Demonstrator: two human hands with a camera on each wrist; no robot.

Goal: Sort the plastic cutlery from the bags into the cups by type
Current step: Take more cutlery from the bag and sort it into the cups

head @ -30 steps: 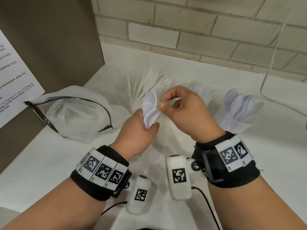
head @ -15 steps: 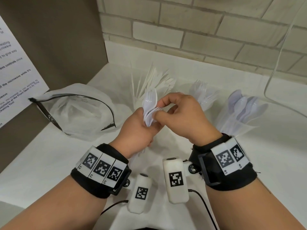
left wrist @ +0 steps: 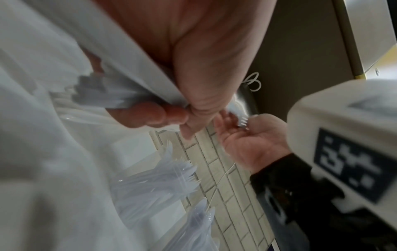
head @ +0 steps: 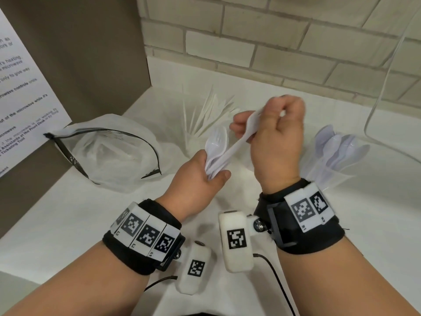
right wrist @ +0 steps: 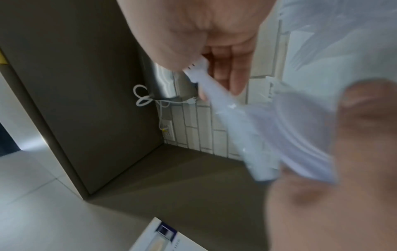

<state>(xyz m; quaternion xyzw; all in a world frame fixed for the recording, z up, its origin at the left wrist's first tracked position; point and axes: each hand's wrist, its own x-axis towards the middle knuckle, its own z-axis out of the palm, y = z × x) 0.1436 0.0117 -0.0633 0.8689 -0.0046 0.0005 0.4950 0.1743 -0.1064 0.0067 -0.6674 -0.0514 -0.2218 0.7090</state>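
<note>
White surface (head: 68, 224) under brick wall (head: 273, 42): the right hand (head: 276, 142) pinched one fork (head: 239, 142) by its tines, above the left hand (head: 193, 179) clamped on a bundle of cutlery (head: 215, 149). Beyond stood cups of knives (head: 209, 115) and spoons (head: 339, 151); an open bag (head: 102, 153) lay left.

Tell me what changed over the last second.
The right hand has drawn one fork up and to the right out of the bundle of cutlery, pinching it near the tines. The left hand still grips the bundle in the same spot. The open bag and the spoon cup have not moved.
</note>
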